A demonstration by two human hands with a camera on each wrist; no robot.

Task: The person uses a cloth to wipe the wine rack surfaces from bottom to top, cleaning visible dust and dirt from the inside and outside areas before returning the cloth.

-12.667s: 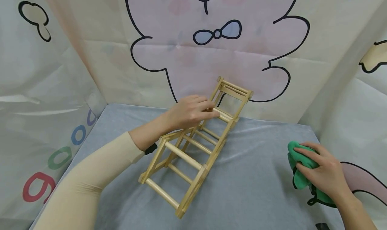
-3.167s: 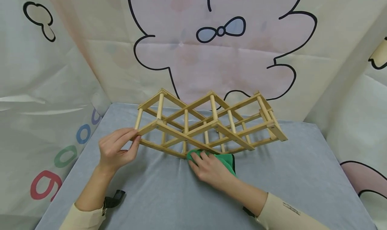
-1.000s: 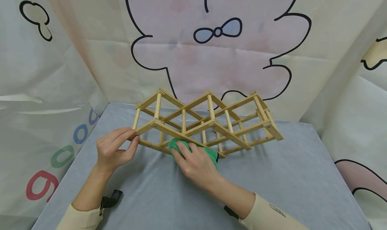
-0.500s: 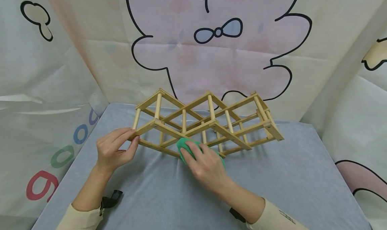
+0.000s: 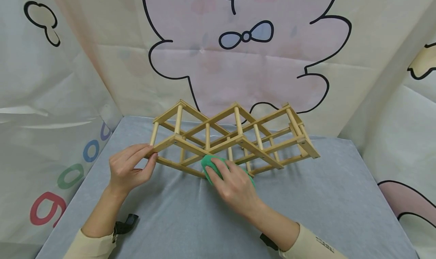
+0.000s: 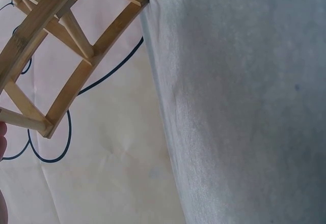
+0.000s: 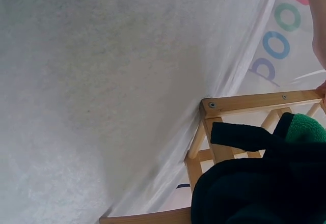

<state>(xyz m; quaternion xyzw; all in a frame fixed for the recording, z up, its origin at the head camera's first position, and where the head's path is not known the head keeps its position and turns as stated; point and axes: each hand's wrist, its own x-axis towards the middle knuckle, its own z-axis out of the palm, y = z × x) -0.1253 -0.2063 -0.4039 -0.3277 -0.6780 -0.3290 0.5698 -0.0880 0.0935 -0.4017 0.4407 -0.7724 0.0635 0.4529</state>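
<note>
A folding wooden lattice rack (image 5: 261,153) with round rungs stands opened out across the table in the head view. My left hand (image 5: 127,168) pinches the rack's left end between thumb and fingers. Bunched under my right hand (image 5: 235,187) is a green cloth (image 5: 208,162), gripped and pressed to the lower front slat near the middle. The right fingers curl over the cloth and hide part of that slat. In the left wrist view, the rack's slats (image 6: 69,95) fill the upper left. The right wrist view shows the cloth's green pile (image 7: 305,130) and dark edging before the rack.
A grey-blue cloth covers the table (image 5: 316,198). Behind it hangs a pale printed backdrop (image 5: 272,70), close to the rack's far side, with side sheets left and right. A black strap piece (image 5: 126,224) sits at the left wrist.
Over the last second my right hand slides the green cloth rightward along the slat; the left hand keeps its hold. Much earlier, the rack stood lengthwise and the cloth was off to the right.
</note>
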